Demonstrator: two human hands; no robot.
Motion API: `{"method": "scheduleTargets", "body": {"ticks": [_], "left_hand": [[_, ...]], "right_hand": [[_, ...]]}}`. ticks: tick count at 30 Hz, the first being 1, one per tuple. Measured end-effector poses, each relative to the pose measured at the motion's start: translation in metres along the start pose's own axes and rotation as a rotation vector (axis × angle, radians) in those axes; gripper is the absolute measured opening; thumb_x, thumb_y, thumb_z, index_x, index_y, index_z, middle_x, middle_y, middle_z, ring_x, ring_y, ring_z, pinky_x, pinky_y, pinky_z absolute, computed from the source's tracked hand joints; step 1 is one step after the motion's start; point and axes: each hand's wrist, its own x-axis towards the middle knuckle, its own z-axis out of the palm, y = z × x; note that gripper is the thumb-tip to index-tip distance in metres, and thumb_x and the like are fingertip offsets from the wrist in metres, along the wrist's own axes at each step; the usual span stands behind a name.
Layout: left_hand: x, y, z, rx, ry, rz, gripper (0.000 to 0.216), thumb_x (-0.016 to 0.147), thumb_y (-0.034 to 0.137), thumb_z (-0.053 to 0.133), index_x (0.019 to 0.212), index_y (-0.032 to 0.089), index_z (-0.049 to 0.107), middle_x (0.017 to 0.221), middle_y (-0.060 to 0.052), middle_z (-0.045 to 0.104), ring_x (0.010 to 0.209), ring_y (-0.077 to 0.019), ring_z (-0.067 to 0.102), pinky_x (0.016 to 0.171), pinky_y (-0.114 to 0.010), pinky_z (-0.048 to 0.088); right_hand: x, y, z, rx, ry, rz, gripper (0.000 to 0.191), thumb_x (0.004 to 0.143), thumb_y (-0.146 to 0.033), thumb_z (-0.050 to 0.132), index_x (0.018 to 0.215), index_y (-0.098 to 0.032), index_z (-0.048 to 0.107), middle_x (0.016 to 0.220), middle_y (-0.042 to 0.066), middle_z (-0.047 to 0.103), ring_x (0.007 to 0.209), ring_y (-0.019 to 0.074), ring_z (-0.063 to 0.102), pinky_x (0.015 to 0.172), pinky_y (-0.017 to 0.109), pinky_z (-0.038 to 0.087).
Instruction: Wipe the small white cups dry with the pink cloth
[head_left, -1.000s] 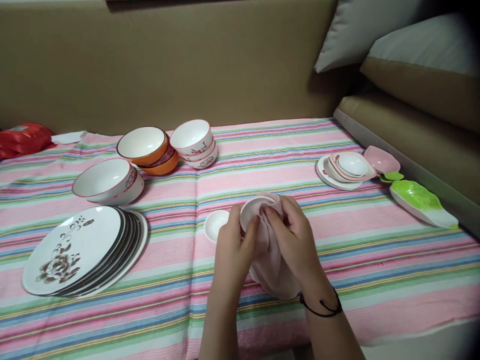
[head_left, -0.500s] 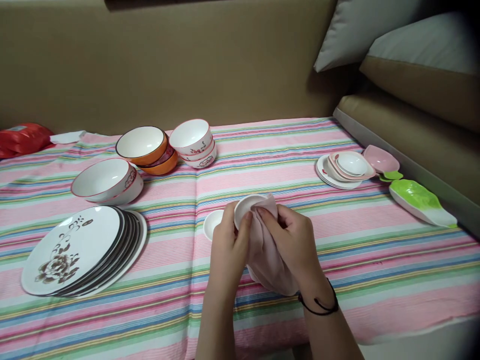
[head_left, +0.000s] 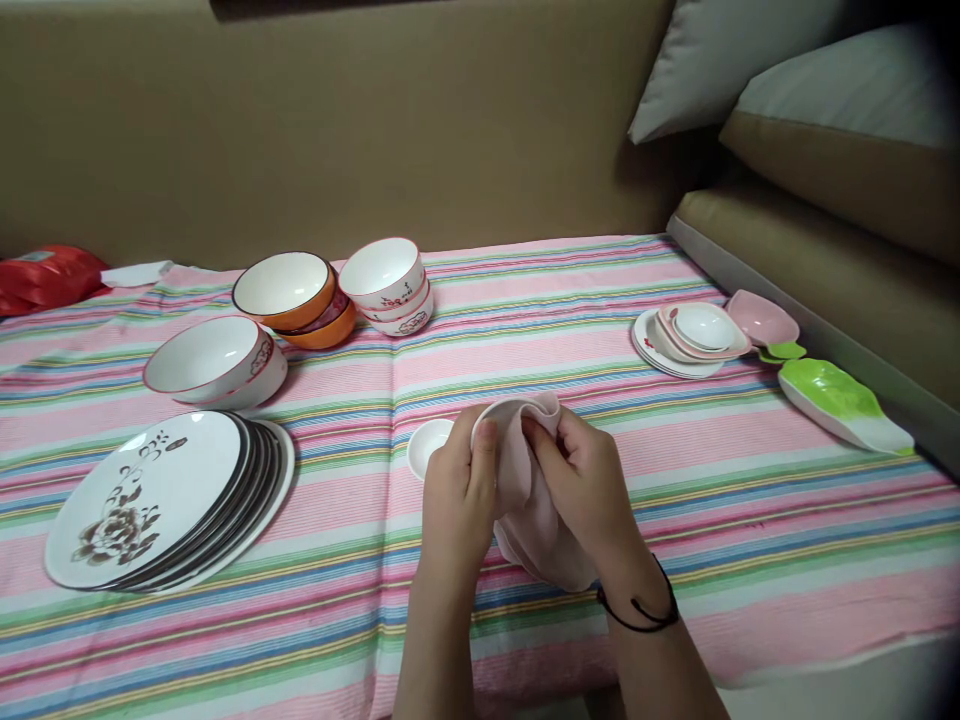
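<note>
My left hand (head_left: pixel 457 490) grips a small white dish (head_left: pixel 491 412) by its rim, held above the striped cloth. Against it my right hand (head_left: pixel 589 485) presses a pale pink cloth (head_left: pixel 536 520), which wraps over most of the dish and hangs down between my wrists. Both hands are closed. A second small white dish (head_left: pixel 429 445) lies on the striped tablecloth (head_left: pixel 525 320) just left of my left hand.
A stack of flowered plates (head_left: pixel 161 500) lies at the left, with a white bowl (head_left: pixel 214 360), orange bowls (head_left: pixel 296 295) and stacked small bowls (head_left: pixel 390 285) behind. At the right sit small plates (head_left: pixel 686 335), a pink dish (head_left: pixel 761 320) and a green leaf dish (head_left: pixel 840 400). Cushions rise at the right.
The pink cloth has slid over the dish so less of its inside shows. My hands stayed in about the same place, turning slightly.
</note>
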Motion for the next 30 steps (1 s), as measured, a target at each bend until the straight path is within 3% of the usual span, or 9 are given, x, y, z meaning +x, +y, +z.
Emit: {"method": "scheduleTargets", "body": {"ticks": [5,12,17,20,23,27,30], "left_hand": [[-0.001,0.002,0.001,0.029,-0.017,-0.040,0.032,0.097,0.040,0.032,0.088,0.023,0.058,0.077,0.003,0.058,0.069,-0.0121,0.050,0.060,-0.023,0.034],[-0.001,0.001,-0.005,0.080,0.037,-0.073,0.032,0.096,0.040,0.033,0.092,0.024,0.061,0.078,0.002,0.061,0.070,-0.0130,0.052,0.062,-0.024,0.035],[-0.001,0.004,-0.007,0.046,0.023,-0.044,0.028,0.094,0.040,0.039,0.095,0.024,0.062,0.085,0.002,0.064,0.077,-0.0131,0.055,0.067,-0.022,0.038],[-0.002,0.004,-0.001,0.011,0.034,-0.101,0.032,0.091,0.043,0.044,0.119,0.026,0.049,0.076,0.003,0.060,0.064,-0.0120,0.052,0.058,-0.022,0.037],[-0.003,0.004,0.003,0.030,0.003,-0.137,0.037,0.092,0.038,0.041,0.128,0.028,0.040,0.073,0.003,0.057,0.060,-0.0121,0.050,0.054,-0.022,0.034],[-0.004,0.006,0.003,0.143,0.011,-0.119,0.029,0.094,0.033,0.037,0.120,0.030,0.048,0.074,0.003,0.057,0.061,-0.0126,0.051,0.054,-0.022,0.033],[-0.005,0.006,0.001,0.158,0.027,-0.094,0.026,0.093,0.034,0.039,0.116,0.030,0.051,0.070,0.004,0.057,0.059,-0.0122,0.051,0.052,-0.021,0.032]], "right_hand": [[-0.001,-0.002,-0.001,-0.167,0.067,-0.061,0.038,0.090,-0.042,0.045,0.065,-0.015,0.055,0.050,-0.003,0.045,0.048,0.0080,0.039,0.047,0.021,0.026],[-0.001,0.001,0.001,-0.007,-0.161,0.012,0.018,0.087,-0.030,0.050,0.081,-0.016,0.059,0.068,-0.001,0.058,0.060,0.0096,0.050,0.053,0.019,0.036],[-0.003,-0.003,0.003,-0.128,0.059,0.020,0.043,0.083,-0.040,0.054,0.052,-0.015,0.039,0.046,-0.004,0.033,0.047,0.0061,0.030,0.044,0.021,0.021],[-0.002,-0.003,0.005,-0.144,0.202,0.001,0.045,0.088,-0.039,0.046,0.053,-0.016,0.033,0.045,-0.005,0.029,0.045,0.0056,0.026,0.043,0.021,0.019],[0.000,0.001,0.005,-0.105,0.199,0.020,0.038,0.089,-0.037,0.045,0.058,-0.017,0.038,0.047,-0.005,0.034,0.045,0.0063,0.030,0.043,0.021,0.022],[0.001,0.004,0.003,-0.071,0.146,0.064,0.030,0.082,-0.037,0.055,0.062,-0.016,0.047,0.052,-0.004,0.043,0.049,0.0073,0.037,0.046,0.020,0.028],[0.000,0.003,0.000,-0.112,0.165,0.049,0.040,0.082,-0.040,0.056,0.053,-0.016,0.042,0.046,-0.004,0.038,0.047,0.0070,0.033,0.045,0.021,0.025]]}}
